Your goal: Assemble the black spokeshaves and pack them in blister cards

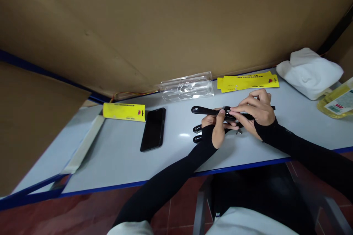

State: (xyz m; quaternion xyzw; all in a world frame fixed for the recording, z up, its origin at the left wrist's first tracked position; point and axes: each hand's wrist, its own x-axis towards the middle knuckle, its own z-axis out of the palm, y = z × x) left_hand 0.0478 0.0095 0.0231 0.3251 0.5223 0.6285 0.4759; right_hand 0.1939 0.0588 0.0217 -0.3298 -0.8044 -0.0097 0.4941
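Both hands work over the middle of the pale grey table (116, 154), toward its near, blue-trimmed edge. Left hand (217, 126) is closed around a black handled tool (205, 110), thumb and fingers pinching its middle; the rounded handle end sticks out toward the left. Right hand (255, 112) is also clamped on the same tool, fingertips pressing at a small pale part near its centre, where the two hands meet. The tool is held just above the table top, not resting on it.

Under the left wrist lie two more black handles (197, 134), side by side on the table.

Left of the hands: a black phone (153, 129), face up, and touching its far corner a yellow card (124, 112) with black print too small to read. Along the far edge: a clear plastic blister shell (187, 87), then two overlapped yellow cards (248, 81), print upside down and illegible, with a red mark at one end. At the far right corner: white cloth (310, 71); beside it a yellowish bottle (338, 102) lying with a label, writing unreadable.
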